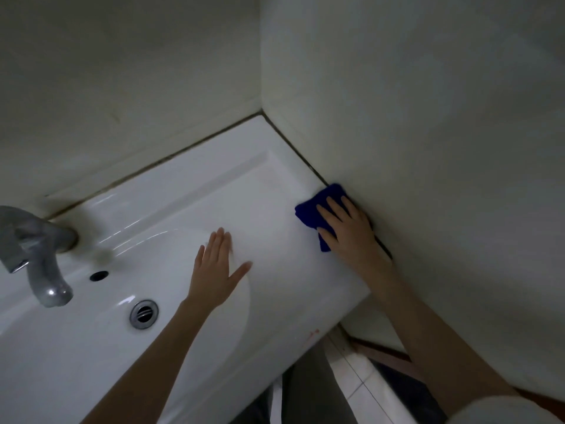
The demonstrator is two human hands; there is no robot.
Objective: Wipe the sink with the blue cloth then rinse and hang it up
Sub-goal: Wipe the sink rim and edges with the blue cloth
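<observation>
The blue cloth [312, 209] lies folded on the right ledge of the white sink [189, 191], tight against the side wall. My right hand [348, 232] presses flat on the cloth with straight fingers and covers most of it. Over the right edge of the basin, my left hand [217, 270] is spread flat with fingers straight and holds nothing; whether it touches the sink I cannot tell.
A grey metal tap [39, 258] stands at the far left over the basin, with the overflow hole [98, 275] and the drain [143, 313] below it. Walls close in behind and on the right. Floor tiles [357, 384] show under the sink's front edge.
</observation>
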